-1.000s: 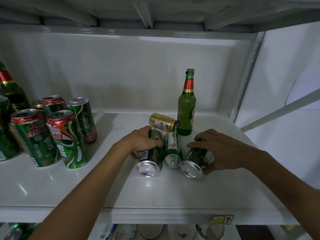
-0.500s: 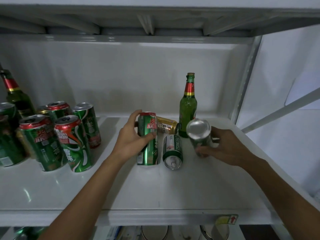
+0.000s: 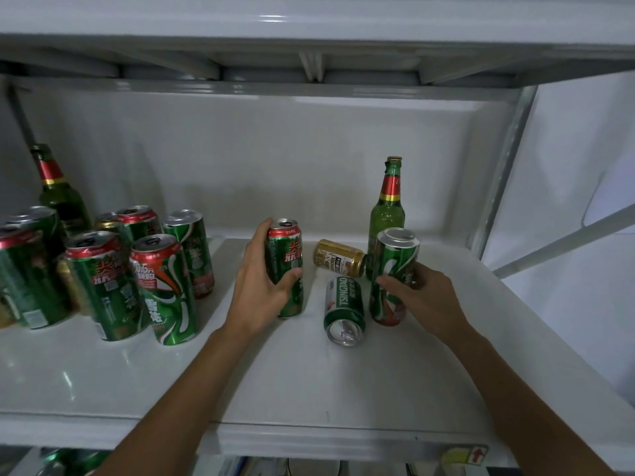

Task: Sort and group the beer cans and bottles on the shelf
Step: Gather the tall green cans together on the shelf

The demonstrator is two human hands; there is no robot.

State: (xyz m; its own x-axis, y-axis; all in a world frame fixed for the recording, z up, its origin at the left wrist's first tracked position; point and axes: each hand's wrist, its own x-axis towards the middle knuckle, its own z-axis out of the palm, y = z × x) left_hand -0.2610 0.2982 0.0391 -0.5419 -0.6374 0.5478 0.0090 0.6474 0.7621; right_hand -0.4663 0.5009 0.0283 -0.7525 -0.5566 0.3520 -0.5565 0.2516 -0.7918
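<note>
My left hand [image 3: 263,286] grips a tall green can with a red top [image 3: 286,259], standing upright on the white shelf [image 3: 309,389]. My right hand [image 3: 421,297] holds another tall green can [image 3: 391,269], upright with its plain silver end up. Between them a short green Tsingtao can [image 3: 344,309] lies on its side. A gold can [image 3: 340,257] lies behind it. A green glass bottle [image 3: 387,207] stands at the back right.
At the left stands a group of several upright green cans [image 3: 161,286] with a second green bottle [image 3: 58,190] behind them. The shelf above hangs low. A metal upright [image 3: 505,166] bounds the right side. More items show dimly on the shelf below.
Both hands have stood their cans up from lying flat. The right can, tilted in the air half a second ago, now rests upright on the shelf.
</note>
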